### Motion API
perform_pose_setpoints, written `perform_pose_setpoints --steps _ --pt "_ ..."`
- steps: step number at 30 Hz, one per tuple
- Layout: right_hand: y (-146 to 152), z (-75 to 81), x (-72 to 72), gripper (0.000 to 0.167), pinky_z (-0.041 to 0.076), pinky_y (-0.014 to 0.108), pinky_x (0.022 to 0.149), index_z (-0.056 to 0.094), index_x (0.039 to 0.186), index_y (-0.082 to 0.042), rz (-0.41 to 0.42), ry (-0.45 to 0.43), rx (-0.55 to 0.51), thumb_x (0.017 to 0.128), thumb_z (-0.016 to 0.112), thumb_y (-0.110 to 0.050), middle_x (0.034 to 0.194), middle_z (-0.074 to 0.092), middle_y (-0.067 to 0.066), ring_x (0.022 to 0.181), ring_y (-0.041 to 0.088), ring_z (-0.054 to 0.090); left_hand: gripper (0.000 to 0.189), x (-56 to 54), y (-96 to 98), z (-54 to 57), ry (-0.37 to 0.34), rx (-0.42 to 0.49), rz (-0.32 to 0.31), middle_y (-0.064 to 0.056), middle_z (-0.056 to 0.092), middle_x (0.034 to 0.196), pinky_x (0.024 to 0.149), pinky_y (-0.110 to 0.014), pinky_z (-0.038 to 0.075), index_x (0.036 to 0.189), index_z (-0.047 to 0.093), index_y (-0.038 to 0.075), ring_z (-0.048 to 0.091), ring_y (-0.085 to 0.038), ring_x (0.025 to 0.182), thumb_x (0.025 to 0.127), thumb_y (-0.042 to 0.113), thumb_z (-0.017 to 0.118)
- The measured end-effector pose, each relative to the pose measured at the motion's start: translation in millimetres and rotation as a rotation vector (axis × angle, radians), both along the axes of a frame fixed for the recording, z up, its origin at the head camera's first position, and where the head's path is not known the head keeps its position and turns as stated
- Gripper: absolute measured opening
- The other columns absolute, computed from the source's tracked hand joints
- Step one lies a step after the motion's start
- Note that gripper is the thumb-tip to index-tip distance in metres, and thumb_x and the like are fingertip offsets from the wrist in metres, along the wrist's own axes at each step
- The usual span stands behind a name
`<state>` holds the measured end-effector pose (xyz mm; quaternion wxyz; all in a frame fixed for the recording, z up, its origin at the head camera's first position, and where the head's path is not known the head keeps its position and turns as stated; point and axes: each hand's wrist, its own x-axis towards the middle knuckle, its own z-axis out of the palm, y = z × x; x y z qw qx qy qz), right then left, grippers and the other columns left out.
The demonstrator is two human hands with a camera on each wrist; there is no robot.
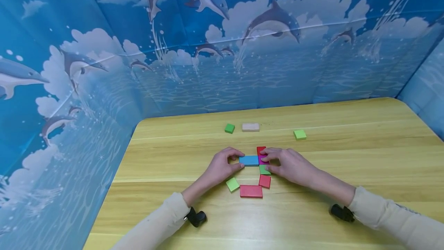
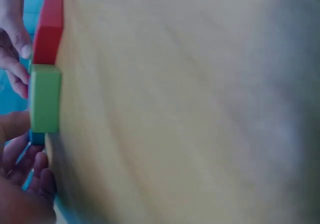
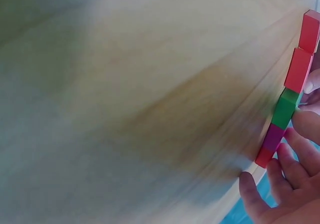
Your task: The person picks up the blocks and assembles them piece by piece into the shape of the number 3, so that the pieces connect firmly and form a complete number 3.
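In the head view, my left hand (image 1: pixel 222 166) pinches the left end of a blue block (image 1: pixel 249 161) between thumb and finger. The block's right end meets a column of a red block (image 1: pixel 261 149), a magenta block (image 1: pixel 261 159) and a green block (image 1: pixel 264 170). From the right, my right hand (image 1: pixel 293 166) rests its fingertips against the red and magenta blocks and its thumb against the green one. Seen from the right wrist, the thumb touches the green block (image 3: pixel 285 108), with the fingers spread. Fingertips partly cover the column in the head view.
Below the column lie a small red block (image 1: pixel 264 181), a larger red block (image 1: pixel 251 191) and a tilted light-green block (image 1: pixel 232 184). Farther back are a green block (image 1: pixel 229 128), a pale pinkish block (image 1: pixel 251 127) and a light-green block (image 1: pixel 300 134). A dolphin-print curtain (image 1: pixel 222 84) borders the table.
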<state>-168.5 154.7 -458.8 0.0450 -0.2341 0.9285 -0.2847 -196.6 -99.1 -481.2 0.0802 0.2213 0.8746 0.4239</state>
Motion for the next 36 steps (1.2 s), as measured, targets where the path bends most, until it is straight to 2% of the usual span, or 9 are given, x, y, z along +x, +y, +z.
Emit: perform_pose_setpoints --steps 13,19,26,36 --pt "-5 5.5 -1.9 0.029 0.047 0.050 0.095 0.076 0.112 -0.011 0.022 0.065 0.076 0.085 0.079 -0.020 0.126 0.064 0.005 0.119 0.032 0.058 0.026 -5.5 3.1 8.3 -0.055 -0.024 -0.018 0.005 0.062 0.101 0.078 -0.028 0.046 0.113 0.072 0.012 0.054 -0.016 0.091 0.087 0.015 0.077" --pt "-6 4.3 -0.4 0.028 0.047 0.049 0.095 0.076 0.111 -0.011 0.023 0.066 0.084 0.085 0.079 -0.019 0.125 0.064 0.005 0.119 0.031 0.058 0.026 -5.7 2.3 7.3 -0.068 -0.037 -0.027 0.005 0.062 0.100 0.077 -0.027 0.047 0.112 0.072 0.012 0.054 -0.015 0.089 0.087 0.015 0.077" --pt "-8 3.7 0.9 0.029 0.046 0.050 0.096 0.075 0.113 -0.009 0.015 0.072 0.061 0.085 0.078 -0.018 0.125 0.064 0.005 0.119 0.031 0.057 0.026 -6.9 1.4 7.1 -0.066 -0.036 -0.021 0.006 0.061 0.100 0.078 -0.027 0.047 0.112 0.072 0.013 0.054 -0.015 0.090 0.087 0.015 0.077" --pt "-19 7.6 2.3 0.024 0.048 0.048 0.094 0.073 0.107 -0.006 -0.005 0.134 0.102 0.084 0.077 -0.009 0.117 0.067 0.008 0.113 0.030 0.059 0.026 -3.5 0.4 4.4 -0.045 -0.012 -0.002 0.006 0.061 0.101 0.078 -0.026 0.047 0.112 0.072 0.012 0.053 -0.013 0.090 0.087 0.014 0.077"
